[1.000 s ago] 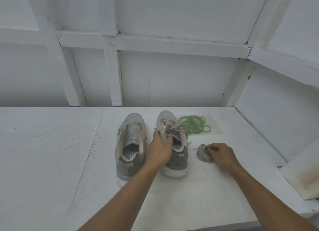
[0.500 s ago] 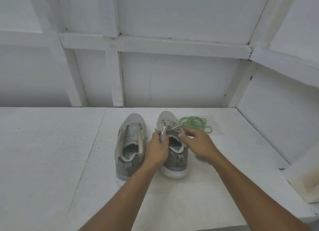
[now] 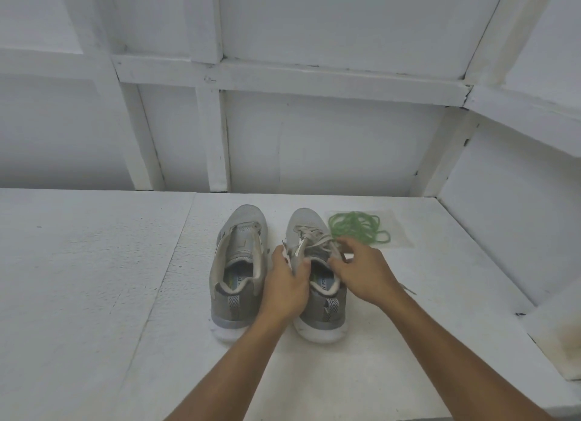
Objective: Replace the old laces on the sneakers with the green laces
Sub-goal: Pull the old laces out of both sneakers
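Swung in from the right, my right grip point(image 3: 364, 273) pinches the old lace point(image 3: 314, 239) on the centre shoe point(image 3: 306, 222), my left grip point(image 3: 286, 288) clamping its side; the bare shoe point(image 3: 243, 222) is already stripped, green laces point(image 3: 358, 227) unused.

sneakers point(image 3: 240, 263): grey, white soles (chevron heel tabs) | laces point(image 3: 358, 227): green | old laces point(image 3: 314, 238): off-white

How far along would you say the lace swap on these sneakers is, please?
Done: the left sneaker looks stripped, its eyelets bare. In hand: the left hand grips the right sneaker while the right hand pinches its old lace, which is laced up. Left: finish unlacing it, then thread both shoes with the green laces, lying coiled on the table beyond.
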`<state>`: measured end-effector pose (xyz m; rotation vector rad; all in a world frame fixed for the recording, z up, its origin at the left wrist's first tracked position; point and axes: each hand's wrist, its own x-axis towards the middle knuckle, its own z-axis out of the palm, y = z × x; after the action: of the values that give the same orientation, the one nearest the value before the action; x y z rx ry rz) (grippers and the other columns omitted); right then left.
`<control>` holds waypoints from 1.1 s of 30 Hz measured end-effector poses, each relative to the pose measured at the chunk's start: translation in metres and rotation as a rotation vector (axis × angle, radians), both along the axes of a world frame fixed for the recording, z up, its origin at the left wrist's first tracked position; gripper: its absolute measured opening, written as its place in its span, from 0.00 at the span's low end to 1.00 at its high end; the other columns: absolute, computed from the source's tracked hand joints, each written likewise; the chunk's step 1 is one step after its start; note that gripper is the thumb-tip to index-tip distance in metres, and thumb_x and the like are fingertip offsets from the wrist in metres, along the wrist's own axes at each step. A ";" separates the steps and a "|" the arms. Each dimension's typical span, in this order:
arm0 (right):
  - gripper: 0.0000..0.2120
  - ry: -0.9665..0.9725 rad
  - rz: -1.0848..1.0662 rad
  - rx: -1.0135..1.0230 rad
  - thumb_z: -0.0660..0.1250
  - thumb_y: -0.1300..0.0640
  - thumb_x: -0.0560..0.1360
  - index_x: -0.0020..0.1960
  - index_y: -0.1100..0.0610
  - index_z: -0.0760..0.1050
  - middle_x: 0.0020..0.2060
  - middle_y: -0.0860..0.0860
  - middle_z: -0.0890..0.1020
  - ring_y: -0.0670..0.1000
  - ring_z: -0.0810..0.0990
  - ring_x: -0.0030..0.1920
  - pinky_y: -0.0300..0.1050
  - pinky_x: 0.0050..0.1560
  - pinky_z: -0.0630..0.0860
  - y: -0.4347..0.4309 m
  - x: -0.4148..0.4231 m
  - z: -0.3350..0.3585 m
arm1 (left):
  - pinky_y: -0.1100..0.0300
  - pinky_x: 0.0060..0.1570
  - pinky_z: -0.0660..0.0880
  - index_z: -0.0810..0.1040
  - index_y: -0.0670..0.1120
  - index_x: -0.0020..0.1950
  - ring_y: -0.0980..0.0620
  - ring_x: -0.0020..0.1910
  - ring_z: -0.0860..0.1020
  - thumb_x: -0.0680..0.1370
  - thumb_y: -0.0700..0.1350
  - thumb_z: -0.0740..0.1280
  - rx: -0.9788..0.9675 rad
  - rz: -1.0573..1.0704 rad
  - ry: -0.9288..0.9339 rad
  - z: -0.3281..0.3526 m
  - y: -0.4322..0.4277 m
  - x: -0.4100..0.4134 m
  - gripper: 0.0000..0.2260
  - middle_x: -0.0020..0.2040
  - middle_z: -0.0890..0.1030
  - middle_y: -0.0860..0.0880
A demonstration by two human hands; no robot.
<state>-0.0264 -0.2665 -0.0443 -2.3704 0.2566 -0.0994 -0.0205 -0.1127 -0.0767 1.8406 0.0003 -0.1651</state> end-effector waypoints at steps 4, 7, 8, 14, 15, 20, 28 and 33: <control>0.16 -0.277 0.173 -0.138 0.69 0.56 0.75 0.62 0.52 0.76 0.63 0.48 0.75 0.48 0.70 0.65 0.39 0.65 0.64 0.007 0.008 0.011 | 0.50 0.59 0.74 0.60 0.47 0.64 0.48 0.56 0.77 0.81 0.54 0.59 -0.063 0.099 -0.009 0.007 -0.004 0.001 0.16 0.57 0.76 0.48; 0.06 -0.314 0.288 -0.302 0.70 0.55 0.74 0.51 0.52 0.82 0.64 0.47 0.74 0.46 0.66 0.66 0.34 0.64 0.56 0.013 0.021 0.014 | 0.49 0.50 0.76 0.65 0.48 0.48 0.47 0.47 0.78 0.81 0.54 0.59 -0.017 0.180 -0.066 0.005 -0.010 0.006 0.11 0.48 0.78 0.46; 0.06 -0.308 0.308 -0.359 0.70 0.54 0.74 0.50 0.52 0.82 0.65 0.46 0.74 0.47 0.65 0.67 0.36 0.66 0.56 0.013 0.025 0.013 | 0.48 0.49 0.76 0.67 0.48 0.46 0.48 0.46 0.78 0.80 0.55 0.60 0.005 0.189 -0.078 0.002 -0.011 0.008 0.11 0.47 0.78 0.46; 0.05 -0.278 0.373 -0.441 0.70 0.52 0.74 0.44 0.53 0.82 0.62 0.46 0.77 0.50 0.67 0.66 0.50 0.67 0.64 0.014 0.037 0.004 | 0.51 0.50 0.75 0.73 0.47 0.45 0.51 0.47 0.77 0.80 0.55 0.61 0.022 0.231 -0.160 -0.007 -0.011 0.013 0.12 0.45 0.79 0.50; 0.06 -0.290 0.380 -0.442 0.70 0.52 0.74 0.44 0.54 0.82 0.61 0.47 0.78 0.51 0.68 0.65 0.49 0.66 0.64 0.013 0.038 0.004 | 0.52 0.49 0.75 0.73 0.47 0.44 0.51 0.46 0.77 0.80 0.55 0.61 0.020 0.237 -0.164 -0.008 -0.012 0.013 0.13 0.45 0.79 0.50; 0.05 -0.296 0.379 -0.446 0.69 0.52 0.75 0.46 0.53 0.81 0.61 0.46 0.78 0.50 0.67 0.66 0.48 0.67 0.64 0.009 0.038 0.008 | 0.57 0.42 0.70 0.73 0.47 0.42 0.49 0.44 0.77 0.81 0.54 0.58 -0.006 0.270 -0.117 -0.009 -0.015 0.013 0.13 0.44 0.78 0.48; 0.10 -0.357 0.065 -0.362 0.64 0.56 0.73 0.54 0.54 0.75 0.58 0.49 0.76 0.54 0.70 0.62 0.49 0.57 0.66 -0.005 0.044 0.029 | 0.62 0.34 0.66 0.70 0.46 0.41 0.56 0.37 0.73 0.82 0.52 0.58 0.004 0.292 -0.090 -0.006 -0.017 0.011 0.14 0.41 0.77 0.47; 0.12 -0.234 0.404 -0.550 0.66 0.50 0.74 0.56 0.50 0.78 0.72 0.45 0.67 0.52 0.53 0.76 0.53 0.72 0.52 0.012 0.039 0.016 | 0.54 0.40 0.72 0.70 0.47 0.41 0.48 0.40 0.76 0.81 0.51 0.57 -0.011 0.279 -0.100 -0.010 -0.017 0.013 0.12 0.42 0.77 0.46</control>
<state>0.0122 -0.2547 -0.0287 -2.8660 -0.4152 -0.2817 -0.0074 -0.1302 -0.0867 1.8150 0.1854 0.1224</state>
